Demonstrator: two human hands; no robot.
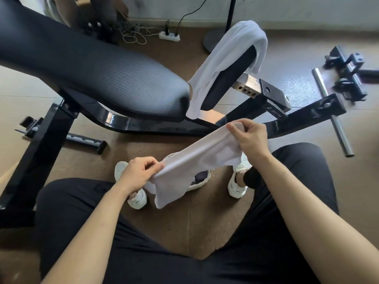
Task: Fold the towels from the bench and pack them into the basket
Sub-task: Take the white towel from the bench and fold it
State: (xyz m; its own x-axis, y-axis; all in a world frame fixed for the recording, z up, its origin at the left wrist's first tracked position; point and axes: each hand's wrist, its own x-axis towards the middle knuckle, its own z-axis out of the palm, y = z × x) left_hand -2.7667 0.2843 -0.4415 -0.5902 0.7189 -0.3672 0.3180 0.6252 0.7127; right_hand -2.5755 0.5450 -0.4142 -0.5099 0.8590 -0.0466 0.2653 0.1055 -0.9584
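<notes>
Towel (196, 158) hangs stretched above the floor in front of your knees. Your left grip (137, 173) pinches its lower end and your right grip (250, 140) clamps the upper. The fold looks unmade, so bring the ends together evenly next. A second towel (229, 58) drapes the counter (102, 74); no basket shows.

Floor (164, 144): I see brown matting.
Wall (307, 9): pale and scuffed, far side.
Power strip (169, 35): white, on floor near wall.

A home gym: padded weight bench (98, 78); steel bars (332, 113) on floor
</notes>
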